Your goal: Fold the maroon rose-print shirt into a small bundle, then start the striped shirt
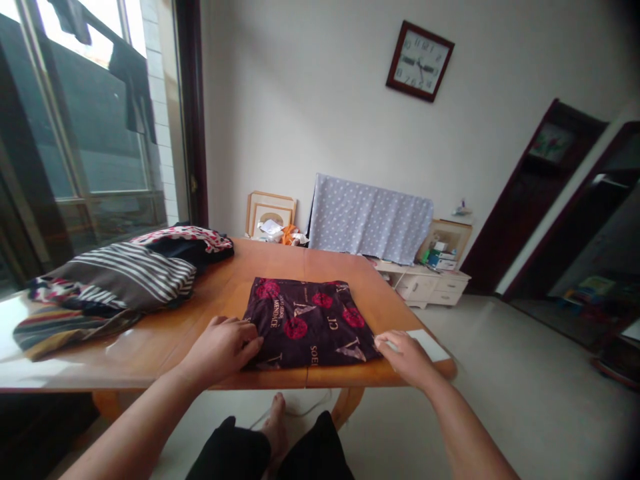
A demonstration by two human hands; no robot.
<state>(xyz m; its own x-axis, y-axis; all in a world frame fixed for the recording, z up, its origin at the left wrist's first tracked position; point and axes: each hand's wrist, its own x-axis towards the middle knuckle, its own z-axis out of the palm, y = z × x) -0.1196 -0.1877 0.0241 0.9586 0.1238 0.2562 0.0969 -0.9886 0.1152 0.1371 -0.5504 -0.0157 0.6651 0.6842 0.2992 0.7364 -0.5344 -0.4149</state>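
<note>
A folded dark maroon cloth (pixel 307 323), printed with red roses and pale lettering, lies flat near the front of the wooden table (pixel 280 280). My left hand (pixel 223 348) is curled against the cloth's left edge, with its fingertips on the fabric. My right hand (pixel 405 358) rests at the cloth's lower right corner, its fingers touching the fabric. A white card (pixel 424 345) lies on the table just under and beyond my right fingers.
A heap of striped and patterned clothes (pixel 117 287) covers the table's left side. Beyond the table stand a grey polka-dot cloth (pixel 370 219), picture frames (pixel 270 213) and a low white cabinet (pixel 425 283). My bare foot (pixel 274 423) shows below the table.
</note>
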